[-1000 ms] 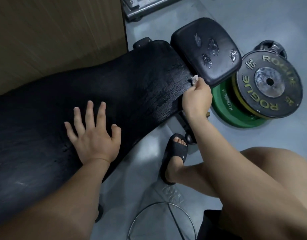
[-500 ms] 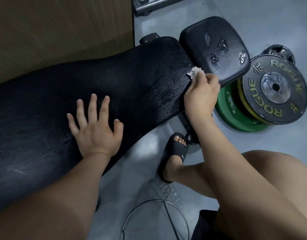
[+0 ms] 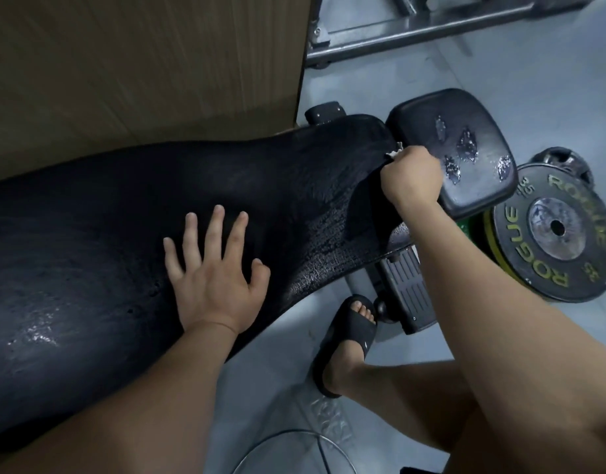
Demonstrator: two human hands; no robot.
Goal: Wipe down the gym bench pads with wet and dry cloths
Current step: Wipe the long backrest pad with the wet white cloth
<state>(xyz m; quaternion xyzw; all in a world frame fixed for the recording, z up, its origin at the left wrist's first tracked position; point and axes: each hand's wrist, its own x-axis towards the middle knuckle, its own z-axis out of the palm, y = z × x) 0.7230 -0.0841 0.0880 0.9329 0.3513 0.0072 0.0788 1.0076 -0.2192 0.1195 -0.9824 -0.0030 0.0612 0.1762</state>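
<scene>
cloth (image 3: 394, 152): soft wad at gap between back pad (image 3: 123, 234) and seat pad (image 3: 465, 111) | your right hand (image 3: 411, 176) curls round it | left hand (image 3: 212, 271) lies spread flat on back pad | limp, likely damp: grip it bunched

A long black bench pad (image 3: 123, 217) stretches from the lower left of the frame toward the upper middle, its surface cracked and wet-looking. The left hand (image 3: 214, 271) lies flat on it near the centre, fingers spread. Right of centre, the right hand (image 3: 411, 176) grips a small white cloth (image 3: 395, 152) at the gap between that pad and the smaller seat pad (image 3: 465, 114), which has torn patches. A black weight plate (image 3: 554, 230) lies on the floor at the right edge.
</scene>
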